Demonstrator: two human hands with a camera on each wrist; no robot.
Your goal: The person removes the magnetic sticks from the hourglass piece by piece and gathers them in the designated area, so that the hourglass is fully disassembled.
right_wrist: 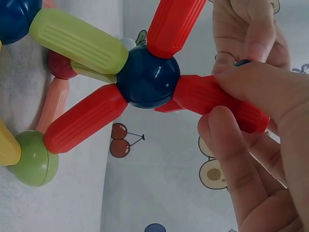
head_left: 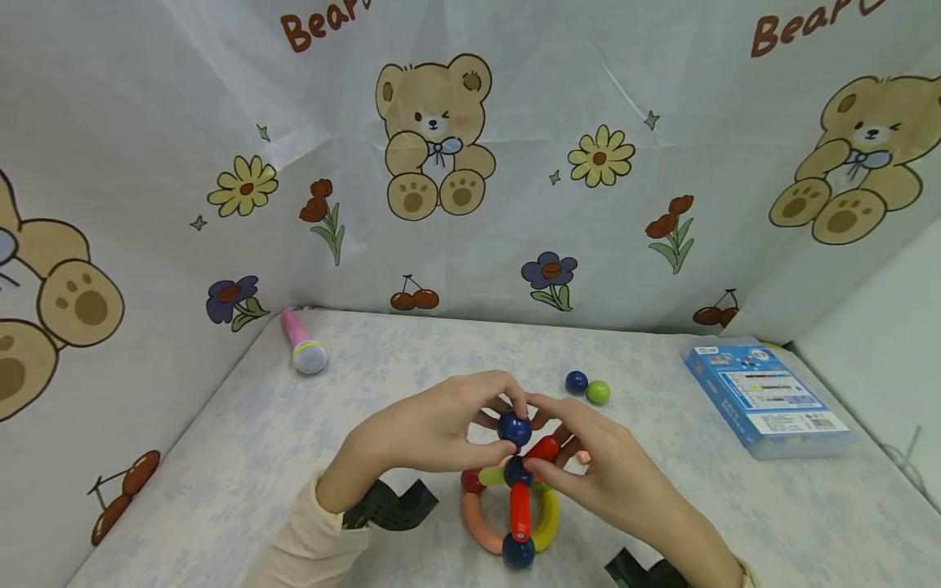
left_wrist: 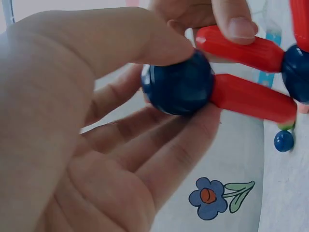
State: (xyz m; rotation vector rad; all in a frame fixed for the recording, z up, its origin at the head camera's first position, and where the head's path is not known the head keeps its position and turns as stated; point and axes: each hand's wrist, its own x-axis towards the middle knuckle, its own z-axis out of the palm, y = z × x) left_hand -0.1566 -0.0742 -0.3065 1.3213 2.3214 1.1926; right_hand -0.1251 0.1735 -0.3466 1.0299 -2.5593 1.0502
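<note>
My left hand point(head_left: 448, 420) pinches a glossy blue ball point(left_wrist: 178, 83) between thumb and fingers. One red rod point(left_wrist: 251, 99) touches that ball and slants off toward a second blue ball. My right hand point(head_left: 599, 453) grips another red rod point(right_wrist: 212, 99), which joins the central blue ball point(right_wrist: 147, 77) at the top of a ball-and-rod frame. Below, the frame has a green rod point(right_wrist: 79, 41), a red rod point(head_left: 519, 510), a curved pink piece point(head_left: 479, 523), a curved yellow piece point(head_left: 547, 521) and a low blue ball point(head_left: 519, 550). Fingers partly cover its upper rods.
Behind the hands, a loose blue ball point(head_left: 577, 382) lies beside a green ball point(head_left: 599, 393). A blue box point(head_left: 764, 400) lies at the right of the table, and a pink toy microphone point(head_left: 303, 343) at the back left. A bear-print cloth point(head_left: 470, 269) hangs behind.
</note>
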